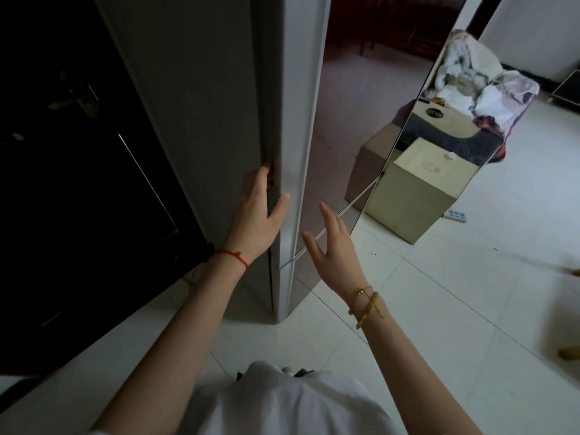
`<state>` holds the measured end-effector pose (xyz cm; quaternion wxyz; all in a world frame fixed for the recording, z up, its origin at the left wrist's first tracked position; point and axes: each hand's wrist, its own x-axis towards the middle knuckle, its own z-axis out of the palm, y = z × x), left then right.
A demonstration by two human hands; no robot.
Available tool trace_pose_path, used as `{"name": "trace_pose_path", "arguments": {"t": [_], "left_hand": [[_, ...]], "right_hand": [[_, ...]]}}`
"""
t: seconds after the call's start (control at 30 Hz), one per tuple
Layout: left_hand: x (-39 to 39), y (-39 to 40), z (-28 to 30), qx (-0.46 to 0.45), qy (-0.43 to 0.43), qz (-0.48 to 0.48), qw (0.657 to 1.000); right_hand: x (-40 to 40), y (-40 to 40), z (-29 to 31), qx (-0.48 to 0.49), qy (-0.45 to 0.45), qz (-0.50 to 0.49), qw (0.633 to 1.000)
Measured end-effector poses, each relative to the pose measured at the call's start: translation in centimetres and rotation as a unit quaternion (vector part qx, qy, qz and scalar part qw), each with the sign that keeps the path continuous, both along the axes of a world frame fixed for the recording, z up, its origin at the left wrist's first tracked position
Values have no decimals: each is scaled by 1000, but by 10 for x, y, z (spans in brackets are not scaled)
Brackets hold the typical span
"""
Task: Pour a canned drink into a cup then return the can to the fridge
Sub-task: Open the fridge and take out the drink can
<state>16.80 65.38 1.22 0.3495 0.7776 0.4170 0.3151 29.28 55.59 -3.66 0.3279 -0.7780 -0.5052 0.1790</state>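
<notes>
Dark door point(78, 171) at far left. Fridge point(201, 98), grey, stands upright, long axis vertical, its glossy mirrored front facing right. Left hand point(255, 215) grips the door edge, fingertips apparently tucked into the seam; right hand point(331, 246) hovers spread, empty. White tiled floor point(455, 293); beige box point(417, 199) beyond.

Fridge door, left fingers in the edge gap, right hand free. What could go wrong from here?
1. The left hand has its fingertips tucked into the gap at the fridge door edge; they could be pinched if the door snaps back.
2. The grip looks shallow, so it may slip.
3. The door might swing toward the box beside the fridge; the right hand hovers open, touching nothing.
</notes>
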Motion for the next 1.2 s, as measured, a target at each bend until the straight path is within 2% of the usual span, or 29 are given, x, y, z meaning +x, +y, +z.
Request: {"name": "trace_pose_path", "arguments": {"t": [0.13,0.27,0.43,0.6,0.77,0.87,1.0,1.1,1.2], "left_hand": [[5,2,-8,-7,-54,34,998],[5,3,-11,-19,-89,23,996],[3,4,-10,-15,-83,8,996],[1,-4,-7,-3,-79,-13,997],[6,-30,-3,42,-74,-99,991],[14,-40,-1,91,-59,-140,984],[23,-44,3,180,-85,-143,969],[33,-39,8,212,-115,-129,962],[47,-31,13,224,-104,-141,959]], "right_hand": [[1,12,0,11,7,9,1000],[-4,22,-1,22,4,23,999],[-12,31,-2,37,8,14,999],[-21,29,-3,94,0,-32,995],[-21,10,-1,151,20,-106,983],[-12,-9,-3,179,-9,-156,971],[5,-27,-2,186,-55,-209,958],[13,-40,-1,189,-86,-240,948],[19,-55,-1,200,-119,-263,936]]}}
